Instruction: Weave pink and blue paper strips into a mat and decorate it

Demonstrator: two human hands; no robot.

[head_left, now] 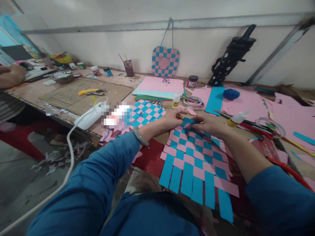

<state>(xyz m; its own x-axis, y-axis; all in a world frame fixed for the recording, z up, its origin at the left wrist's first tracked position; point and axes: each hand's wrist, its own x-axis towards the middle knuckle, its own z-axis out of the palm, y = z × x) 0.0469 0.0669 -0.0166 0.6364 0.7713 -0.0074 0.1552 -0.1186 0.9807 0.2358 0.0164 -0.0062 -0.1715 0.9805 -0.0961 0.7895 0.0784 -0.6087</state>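
Note:
A woven sheet of pink and blue paper strips [194, 150] lies across the table's edge in front of me, with long loose blue ends hanging toward my lap. At its far end, a blue paper strip [188, 122] is bent up between my hands. My left hand [173, 118], below a bracelet, pinches the strip from the left. From the right, my right hand [209, 124] has its fingers closed on the same strip. The fingertips partly hide the strip's end.
Left of the weave lie another checkered paper piece [147, 113] and a white power strip [92, 114]. Glue bottles [176, 101], scissors [256, 127], blue yarn [231, 94] and yellow-handled pliers [91, 92] lie around. A checkered bag [165, 61] hangs behind. Another person's arm [12, 75] rests far left.

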